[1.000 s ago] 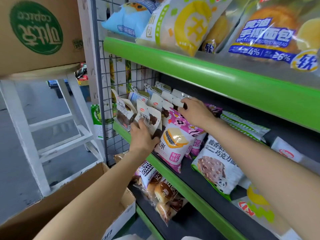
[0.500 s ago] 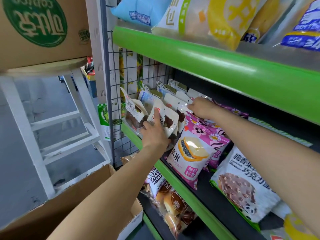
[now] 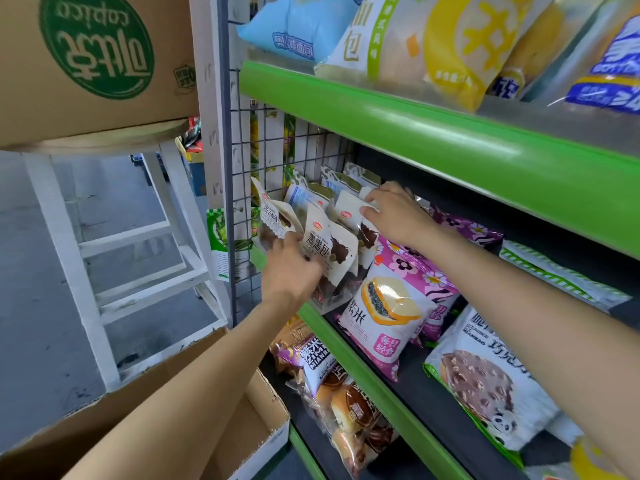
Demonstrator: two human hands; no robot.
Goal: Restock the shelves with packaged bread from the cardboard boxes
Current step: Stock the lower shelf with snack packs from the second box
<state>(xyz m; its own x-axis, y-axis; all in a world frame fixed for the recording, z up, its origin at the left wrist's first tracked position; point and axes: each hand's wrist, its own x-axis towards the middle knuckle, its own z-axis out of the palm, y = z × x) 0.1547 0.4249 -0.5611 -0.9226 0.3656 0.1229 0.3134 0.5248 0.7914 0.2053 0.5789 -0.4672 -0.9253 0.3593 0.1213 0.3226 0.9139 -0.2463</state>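
From the head camera, both bare arms reach up from the bottom of the frame to the middle shelf (image 3: 349, 344), whose green front edge runs diagonally from centre to lower right. At centre frame the left hand (image 3: 291, 268) curls its fingers round a white and brown bread packet (image 3: 325, 251) and holds it upright at the shelf's left end, beside the wire grid panel (image 3: 277, 143). Just right of it, the right hand (image 3: 398, 216) rests on a second white packet (image 3: 349, 213) in the same row, thumb along its front and fingers bent over its top edge, pinching it. More white packets stand behind these two, toward the back of the shelf.

To the right of the hands a pink flowered bread bag (image 3: 388, 317) leans against the row, and further toward the lower right lies a chocolate bread bag with a panda (image 3: 485, 389). In the upper right, the top shelf (image 3: 450, 133) holds a blue bag (image 3: 298, 29) and a yellow and white bag (image 3: 429, 43).

An open cardboard box (image 3: 263, 403) sits at lower left under the left forearm. Another cardboard box with a green logo (image 3: 97, 57) fills the upper left, resting on a white stool (image 3: 86, 233).
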